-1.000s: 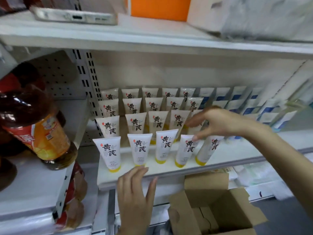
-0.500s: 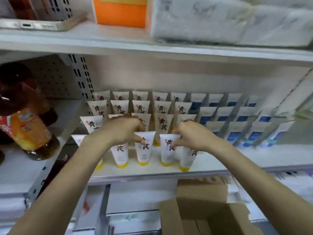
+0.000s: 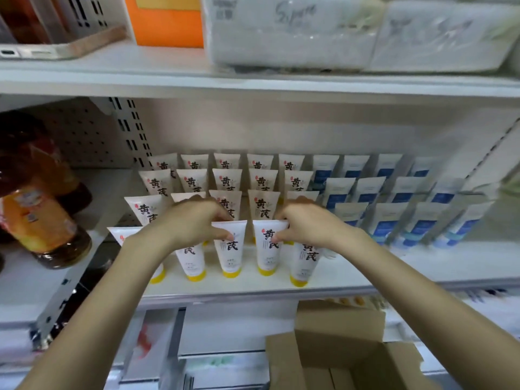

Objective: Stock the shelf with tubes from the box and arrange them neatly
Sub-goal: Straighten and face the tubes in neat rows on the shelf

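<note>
Tubes (image 3: pixel 263 206) of soft white plastic, crimped flat at the top and tapering to round yellow caps, stand cap-down in rows on the left part of a white shelf (image 3: pixel 394 266). Each is printed with bold black characters.

The left hand (image 3: pixel 194 223) pinches the crimped top of the middle front tube (image 3: pixel 230 256), fingers (image 3: pixel 221 213) curled over the edge and thumb on its face. The right hand (image 3: pixel 306 223) pinches the top corner of the fourth front tube (image 3: pixel 267 254) in the same way. Just right of it, the end tube (image 3: pixel 305 266) sits slightly forward of the row.

Beside the yellow-capped group, similar white tubes with blue labels (image 3: pixel 422 226) fill the right of the same shelf in files. A perforated metal back panel (image 3: pixel 78 133) and slotted upright stand behind on the left, next to large clear bottles of amber liquid (image 3: pixel 42 220) with orange labels. The upper shelf (image 3: pixel 253 80) carries plastic-wrapped white packs (image 3: pixel 281 32) and an orange carton (image 3: pixel 166 21).

Below the shelf edge a brown cardboard box (image 3: pixel 337 330) stands open, flaps up; only cardboard shows inside, and the frame cuts off the rest.
</note>
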`<state>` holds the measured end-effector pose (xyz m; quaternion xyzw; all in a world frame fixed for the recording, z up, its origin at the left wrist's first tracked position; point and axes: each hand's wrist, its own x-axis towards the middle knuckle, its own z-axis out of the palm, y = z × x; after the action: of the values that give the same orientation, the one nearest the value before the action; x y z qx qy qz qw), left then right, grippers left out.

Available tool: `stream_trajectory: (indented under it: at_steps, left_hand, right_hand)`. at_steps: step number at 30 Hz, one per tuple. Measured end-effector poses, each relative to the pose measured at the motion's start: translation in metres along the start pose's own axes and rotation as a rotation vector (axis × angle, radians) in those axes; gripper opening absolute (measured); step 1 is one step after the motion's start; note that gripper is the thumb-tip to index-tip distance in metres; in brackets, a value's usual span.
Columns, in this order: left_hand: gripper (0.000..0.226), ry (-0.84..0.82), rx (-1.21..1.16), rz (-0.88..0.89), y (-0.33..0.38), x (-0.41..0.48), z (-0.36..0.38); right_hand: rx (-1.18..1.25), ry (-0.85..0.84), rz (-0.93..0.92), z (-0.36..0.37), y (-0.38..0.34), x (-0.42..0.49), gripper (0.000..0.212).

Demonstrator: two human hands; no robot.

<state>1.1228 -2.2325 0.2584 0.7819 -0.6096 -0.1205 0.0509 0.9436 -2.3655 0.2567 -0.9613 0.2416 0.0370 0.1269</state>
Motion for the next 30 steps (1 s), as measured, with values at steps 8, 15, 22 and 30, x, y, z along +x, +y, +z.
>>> stream_trajectory:
  at_steps: [8, 15, 22, 30]
  left_hand:
    - [0.035, 0.004, 0.019, 0.108, 0.052, 0.025, 0.007]
    - [0.026, -0.029, 0.105, 0.153, 0.066, 0.035, 0.018]
    - [0.027, -0.023, 0.113, 0.149, 0.063, 0.036, 0.018]
    - [0.030, -0.029, 0.143, 0.109, 0.066, 0.035, 0.019]
  right_hand:
    - [0.116, -0.128, -0.007, -0.029, 0.024, -0.030, 0.047]
    - [0.018, -0.073, 0.056, -0.002, 0.041, -0.043, 0.016]
    - [0.041, -0.029, 0.081, 0.000, 0.043, -0.037, 0.014]
    - [0.053, -0.010, 0.071, 0.000, 0.046, -0.033, 0.018]
